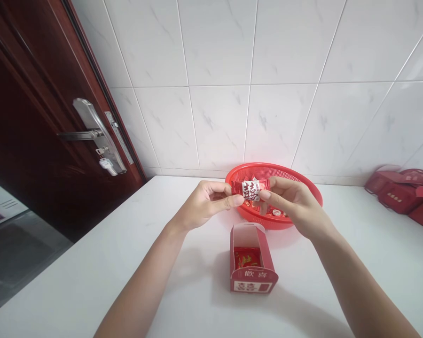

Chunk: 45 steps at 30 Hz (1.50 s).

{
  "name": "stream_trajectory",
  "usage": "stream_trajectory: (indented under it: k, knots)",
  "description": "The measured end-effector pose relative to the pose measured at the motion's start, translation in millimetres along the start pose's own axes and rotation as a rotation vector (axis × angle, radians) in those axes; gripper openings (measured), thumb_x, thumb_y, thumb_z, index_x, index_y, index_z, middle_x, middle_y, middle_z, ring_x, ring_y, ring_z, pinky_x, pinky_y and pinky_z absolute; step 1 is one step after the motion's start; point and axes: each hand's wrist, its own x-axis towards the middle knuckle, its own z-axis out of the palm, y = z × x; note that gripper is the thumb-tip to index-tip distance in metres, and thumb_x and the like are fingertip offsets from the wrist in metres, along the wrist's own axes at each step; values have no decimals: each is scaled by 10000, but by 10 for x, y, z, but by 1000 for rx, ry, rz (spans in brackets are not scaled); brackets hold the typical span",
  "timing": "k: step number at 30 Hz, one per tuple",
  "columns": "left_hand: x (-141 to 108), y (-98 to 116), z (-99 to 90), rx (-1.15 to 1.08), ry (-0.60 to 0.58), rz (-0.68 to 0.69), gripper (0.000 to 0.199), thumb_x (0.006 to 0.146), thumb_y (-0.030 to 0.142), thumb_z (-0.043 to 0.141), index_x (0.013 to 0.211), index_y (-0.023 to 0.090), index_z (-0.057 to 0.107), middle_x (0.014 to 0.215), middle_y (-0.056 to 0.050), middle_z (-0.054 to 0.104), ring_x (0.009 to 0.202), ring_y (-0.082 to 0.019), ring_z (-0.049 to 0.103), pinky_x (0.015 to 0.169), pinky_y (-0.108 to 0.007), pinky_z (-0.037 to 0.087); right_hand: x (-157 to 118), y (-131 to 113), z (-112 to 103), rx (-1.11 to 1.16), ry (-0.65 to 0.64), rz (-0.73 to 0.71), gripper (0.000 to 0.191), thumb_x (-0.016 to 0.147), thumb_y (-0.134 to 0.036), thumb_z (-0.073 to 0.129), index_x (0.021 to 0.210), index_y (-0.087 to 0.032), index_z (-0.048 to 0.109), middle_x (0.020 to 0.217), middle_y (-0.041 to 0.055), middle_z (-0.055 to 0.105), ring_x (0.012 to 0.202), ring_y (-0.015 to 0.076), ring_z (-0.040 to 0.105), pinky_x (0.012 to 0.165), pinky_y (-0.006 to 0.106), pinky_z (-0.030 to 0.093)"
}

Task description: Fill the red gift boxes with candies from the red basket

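Note:
My left hand [206, 204] and my right hand [289, 204] pinch opposite ends of a red wrapped sweet [250, 190] with a white double-happiness label, holding it above a round red plastic basket [312, 192]. More wrapped sweets lie in the basket, partly hidden by my hands. Below my hands, a small open red-and-white paper box [254, 277] stands on the counter. A red packet [246, 258] lies inside it.
The basket and box rest on a white countertop [91, 263] against a white tiled wall [215, 94]. Several folded red boxes [396, 195] sit at the right. A dark red door [28, 126] with a steel lever handle [98, 134] stands at the left.

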Motion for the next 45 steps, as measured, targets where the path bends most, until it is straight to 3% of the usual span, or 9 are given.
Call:
stream_trajectory:
  k: [4,7,24,45]
  knots:
    - [-18,21,17,-1,5,-24,187,820,344,795,867,167,758,899,-55,733,877,-198,657,881,-343,516,-10,9,-1,4,20,-14,241,905,-390,720,804,-182,653,774,23,692,665,134,630,679,277,511]
    - [-22,30,23,-10,37,12,213,835,332,788,958,159,769,954,-69,753,905,-200,675,888,-330,528,-20,9,2,-2,32,-16,251,896,-388,730,785,-178,649,746,20,679,655,133,622,656,272,505]
    - [-26,32,21,-24,33,60,160,854,306,772,855,146,777,797,-46,722,757,-157,630,746,-275,511,-4,-32,37,42,4,-8,315,820,-445,793,724,-186,643,752,22,664,620,142,639,637,294,554]
    - [-21,33,21,-45,22,54,161,850,311,776,846,151,767,786,-39,717,750,-153,631,747,-276,515,-9,-26,45,57,-10,-7,287,851,-410,765,727,-188,632,715,16,667,616,137,624,662,303,553]
